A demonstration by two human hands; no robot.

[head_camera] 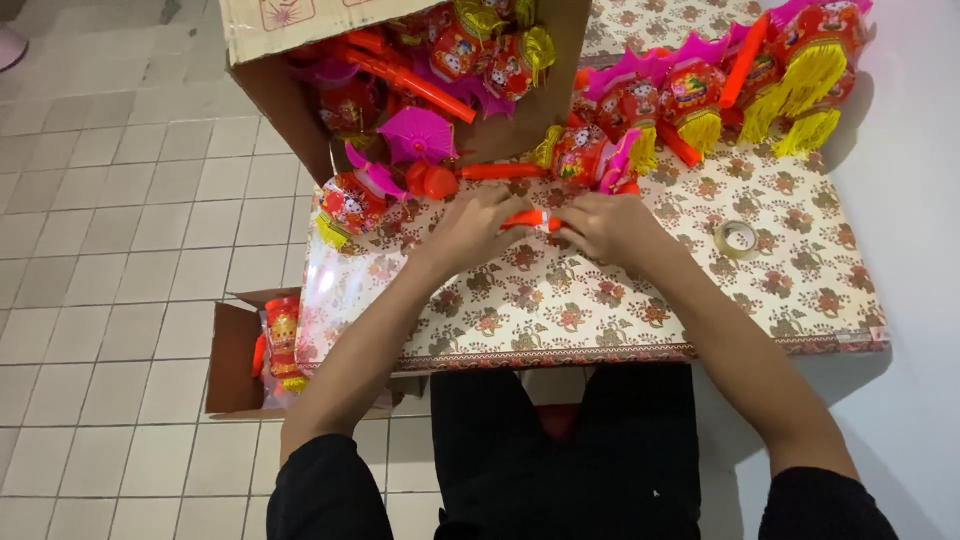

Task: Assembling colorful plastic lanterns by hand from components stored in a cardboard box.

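- Left hand (pixel 478 228) and right hand (pixel 600 226) both pinching one orange stick (pixel 527 218), mid table (pixel 620 310).
- Stick lying sideways, left to right, between both hands.
- Toy lanterns (pixel 690 100) piled far behind.

Both hands meet over the far middle of the bench (pixel 600 310), which wears a flowered cloth. The left hand (pixel 478 225) and the right hand (pixel 605 225) pinch the two ends of a short orange stick (pixel 527 219). Just beyond them lie red and pink toy lanterns (pixel 690 100) with yellow tassels, spilling from a tipped cardboard box (pixel 270 95). A tape roll (pixel 737 238) sits to the right. A smaller box (pixel 232 365) stands on the tiled floor (pixel 110 250) at left.
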